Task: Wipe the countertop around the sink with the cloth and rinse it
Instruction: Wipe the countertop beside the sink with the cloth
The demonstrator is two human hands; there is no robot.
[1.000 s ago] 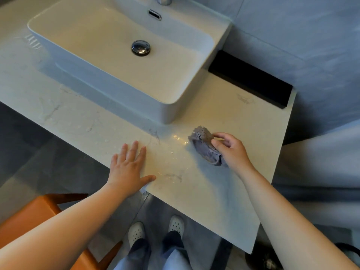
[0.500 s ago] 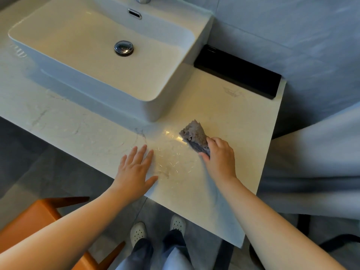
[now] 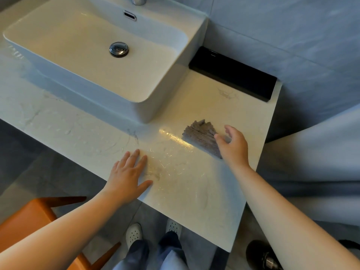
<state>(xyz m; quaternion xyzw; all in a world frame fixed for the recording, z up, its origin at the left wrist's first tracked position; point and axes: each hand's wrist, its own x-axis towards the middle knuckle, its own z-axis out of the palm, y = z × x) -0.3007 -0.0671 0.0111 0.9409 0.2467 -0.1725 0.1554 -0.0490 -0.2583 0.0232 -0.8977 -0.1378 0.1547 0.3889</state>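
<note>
A grey ribbed cloth [image 3: 200,135] lies spread flat on the pale marble countertop [image 3: 194,195], just right of the white basin's [image 3: 150,112] front corner. My right hand [image 3: 234,148] is over the cloth's right edge with fingers apart and thumb raised; its fingertips touch the cloth without gripping it. My left hand [image 3: 128,174] rests flat, fingers spread, on the counter near the front edge, left of the cloth. Wet streaks glisten on the counter between the two hands.
A black box [image 3: 233,75] sits against the tiled wall behind the cloth. The basin has a chrome drain [image 3: 118,49] and a faucet base [image 3: 138,0]. An orange stool [image 3: 25,221] stands lower left and a dark bin [image 3: 261,256] lower right.
My right hand held the bunched cloth before; the cloth now lies flattened and the fingers have opened over it. The left hand has stayed flat on the counter.
</note>
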